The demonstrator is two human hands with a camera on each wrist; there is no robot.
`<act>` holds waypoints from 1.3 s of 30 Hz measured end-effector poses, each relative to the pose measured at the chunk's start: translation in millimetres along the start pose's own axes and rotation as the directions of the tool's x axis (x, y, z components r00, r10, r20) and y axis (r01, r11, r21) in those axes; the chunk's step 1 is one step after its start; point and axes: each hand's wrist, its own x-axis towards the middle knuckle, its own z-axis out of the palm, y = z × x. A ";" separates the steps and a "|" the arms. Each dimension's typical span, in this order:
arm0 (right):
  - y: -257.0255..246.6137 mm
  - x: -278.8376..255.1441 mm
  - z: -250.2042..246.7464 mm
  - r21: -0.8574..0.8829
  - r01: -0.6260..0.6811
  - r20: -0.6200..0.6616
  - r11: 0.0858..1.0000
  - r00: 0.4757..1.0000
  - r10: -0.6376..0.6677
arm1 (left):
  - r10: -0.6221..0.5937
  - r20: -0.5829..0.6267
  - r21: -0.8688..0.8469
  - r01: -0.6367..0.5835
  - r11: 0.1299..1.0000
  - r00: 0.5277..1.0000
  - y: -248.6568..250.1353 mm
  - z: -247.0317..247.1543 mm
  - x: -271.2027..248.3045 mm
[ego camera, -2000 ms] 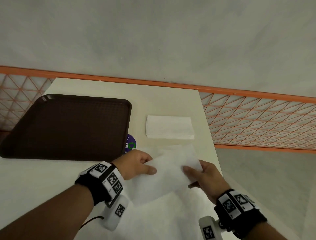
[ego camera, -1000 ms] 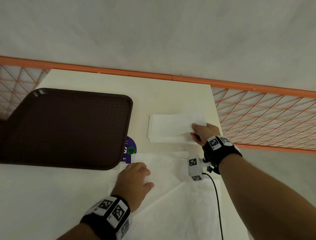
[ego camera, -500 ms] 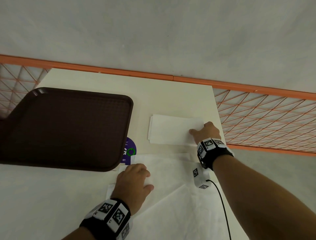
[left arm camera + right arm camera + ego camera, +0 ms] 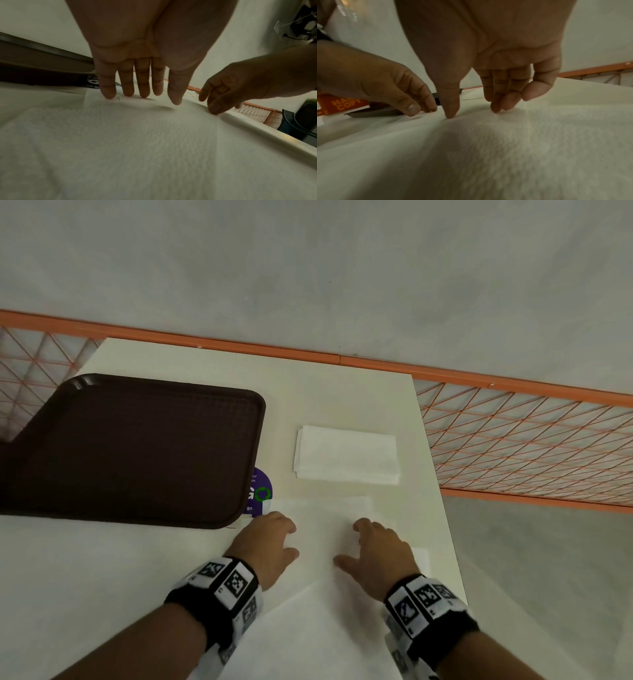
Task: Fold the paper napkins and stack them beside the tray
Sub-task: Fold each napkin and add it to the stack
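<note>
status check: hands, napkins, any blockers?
Left hand and right hand open, fingertips on the unfolded napkin. Folded stack beside the tray. Nothing in the way.

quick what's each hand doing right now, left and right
Left hand: open, fingertips touching the unfolded napkin, holding nothing.
Right hand: open, fingers loosely bent, fingertips on the same napkin, no grip on it.

dim, soft wrist views; brighter, edge-warped head view
</note>
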 end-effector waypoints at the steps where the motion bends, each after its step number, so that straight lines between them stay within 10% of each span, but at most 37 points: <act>1: -0.8 -1.5 2.1 0.000 -0.012 0.014 1.000 1.000 0.012 | 0.002 0.007 0.007 -0.002 1.000 1.000 -0.5 1.2 -2.5; 13: -10.3 -14.9 3.7 0.218 -0.283 0.067 0.934 0.959 0.275 | 0.008 0.006 -0.018 -0.008 1.000 1.000 -3.4 6.9 -22.5; 20: -3.9 -31.1 -4.0 0.491 -0.103 -0.109 0.865 0.978 0.178 | -0.110 -0.258 -0.153 0.072 0.986 0.960 -20.5 3.3 -41.4; 25: 3.3 -45.9 -7.6 0.944 -0.112 0.034 0.311 0.969 0.246 | -0.397 -0.117 -0.184 0.373 0.909 0.910 -33.4 2.7 -46.5; 29: 1.3 -54.9 -6.7 0.988 -0.155 0.156 -0.025 0.960 0.233 | -0.371 -0.011 -0.430 0.331 0.840 0.929 -27.9 4.3 -45.5; 33: 1.9 -59.9 -6.1 0.987 -0.153 0.135 0.051 0.956 0.262 | -0.420 0.071 -0.805 0.301 0.512 0.905 -19.3 1.8 -43.2; 39: 12.2 -73.5 -10.5 0.913 0.035 -0.146 0.407 0.958 0.246 | -0.341 -0.160 -0.796 0.084 0.600 0.926 -19.5 -10.4 -43.7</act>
